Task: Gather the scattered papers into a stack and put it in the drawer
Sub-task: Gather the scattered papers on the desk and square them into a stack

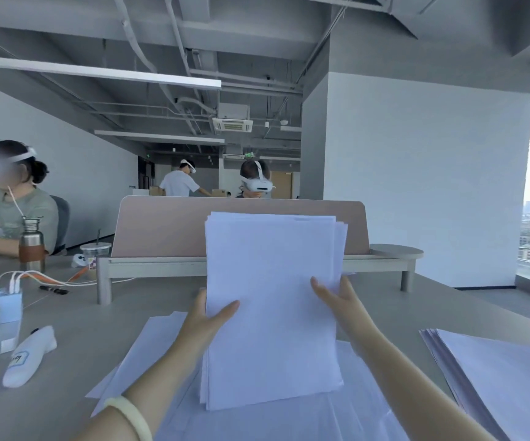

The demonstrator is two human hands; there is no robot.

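Loose papers lie on the worktop nearest the camera. Above them, the left hand and right hand grip an upright paper stack by its two sides, lower edge resting on those sheets.

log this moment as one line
phase: squaring stack | hands: left hand, right hand grip paper stack upright | loose sheets on desk

At the centre of the frame, the left hand and the right hand are gripping a stack of white papers by its side edges, holding it upright with its bottom edge standing on loose sheets that are lying on the grey desk. Another pile of paper is lying at the lower right, and a white controller is resting at the lower left.
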